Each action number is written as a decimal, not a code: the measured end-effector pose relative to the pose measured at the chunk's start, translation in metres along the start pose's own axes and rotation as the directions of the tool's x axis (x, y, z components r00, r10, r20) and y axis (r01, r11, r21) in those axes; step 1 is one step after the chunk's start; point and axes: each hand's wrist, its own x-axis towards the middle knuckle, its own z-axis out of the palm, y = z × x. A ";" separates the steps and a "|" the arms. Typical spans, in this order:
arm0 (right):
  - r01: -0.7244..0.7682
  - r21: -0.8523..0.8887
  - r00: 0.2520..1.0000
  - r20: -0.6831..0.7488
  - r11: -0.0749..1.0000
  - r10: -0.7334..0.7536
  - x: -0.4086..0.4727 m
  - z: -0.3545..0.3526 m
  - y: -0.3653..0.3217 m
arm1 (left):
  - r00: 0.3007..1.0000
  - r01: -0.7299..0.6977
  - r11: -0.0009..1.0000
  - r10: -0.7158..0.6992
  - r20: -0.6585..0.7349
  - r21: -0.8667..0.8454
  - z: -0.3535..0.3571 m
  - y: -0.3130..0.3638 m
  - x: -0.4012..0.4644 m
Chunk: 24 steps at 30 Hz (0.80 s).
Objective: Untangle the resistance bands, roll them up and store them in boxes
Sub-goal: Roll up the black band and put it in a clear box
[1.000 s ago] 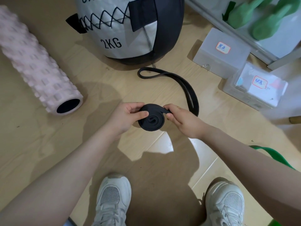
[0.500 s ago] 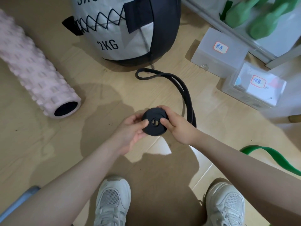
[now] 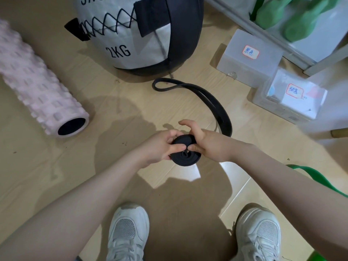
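A black resistance band is partly wound into a tight roll [image 3: 185,157] held above the floor. My left hand [image 3: 160,146] pinches the roll from the left, thumb on its face. My right hand [image 3: 205,144] grips it from the right, thumb near the centre and index finger raised. The band's loose tail [image 3: 205,97] loops away over the floor toward the ball. A green band [image 3: 318,178] lies at the right edge, partly hidden by my right arm. Two translucent labelled boxes stand at the upper right: one [image 3: 248,57] farther back, one [image 3: 290,97] nearer.
A grey and black 2KG medicine ball [image 3: 137,32] sits at the top centre. A pink foam roller [image 3: 37,85] lies at the left. Green dumbbells [image 3: 293,16] rest on a shelf at the top right. My two white shoes [image 3: 128,234] stand below.
The roll has dropped lower in view and turned a little, taking in more band. My right index finger has lifted off it, and the tail on the floor has shortened slightly.
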 end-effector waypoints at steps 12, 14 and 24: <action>-0.064 0.242 0.989 -0.111 0.968 0.093 0.009 -0.014 0.006 | 0.938 -0.210 0.960 0.145 -0.316 -0.185 -0.013 -0.003 -0.003; -0.074 0.251 0.986 -0.127 0.965 0.108 0.009 -0.009 0.006 | 0.929 -0.225 0.947 0.138 -0.344 -0.227 -0.013 -0.003 -0.003; -0.089 0.393 0.937 -0.278 0.915 0.211 0.014 0.026 -0.009 | 0.889 -0.182 0.832 -0.088 -0.449 -0.523 0.000 -0.008 -0.003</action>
